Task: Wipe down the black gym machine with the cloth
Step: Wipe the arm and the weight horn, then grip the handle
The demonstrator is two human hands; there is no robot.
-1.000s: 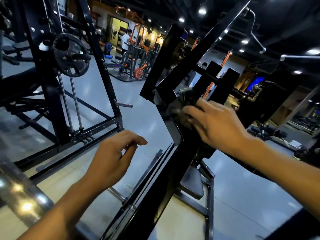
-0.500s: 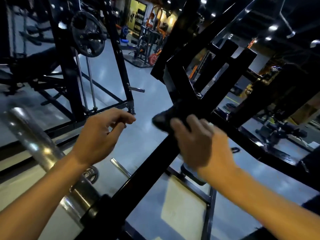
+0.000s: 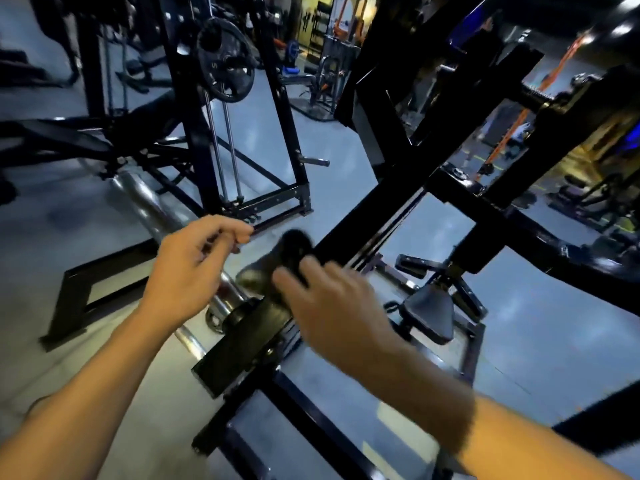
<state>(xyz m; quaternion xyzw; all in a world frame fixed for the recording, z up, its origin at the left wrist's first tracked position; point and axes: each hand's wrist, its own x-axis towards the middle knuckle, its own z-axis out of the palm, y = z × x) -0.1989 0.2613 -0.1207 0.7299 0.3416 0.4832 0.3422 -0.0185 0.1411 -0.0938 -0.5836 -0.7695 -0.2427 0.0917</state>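
Having slid lower along the slanted beam (image 3: 367,216) since earlier, gripping the cloth (image 3: 280,261) at frame centre with right hand (image 3: 332,306), mid-wipe, left hand (image 3: 194,268) loosely curled, empty; continuing downward needing steady pressure.

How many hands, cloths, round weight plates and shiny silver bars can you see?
Hands: 2, the left hand and the right hand
Cloths: 1, the dark cloth under the right hand
Round weight plates: 1, the black weight plate on the rack
Shiny silver bars: 1, the silver bar
Total: 5
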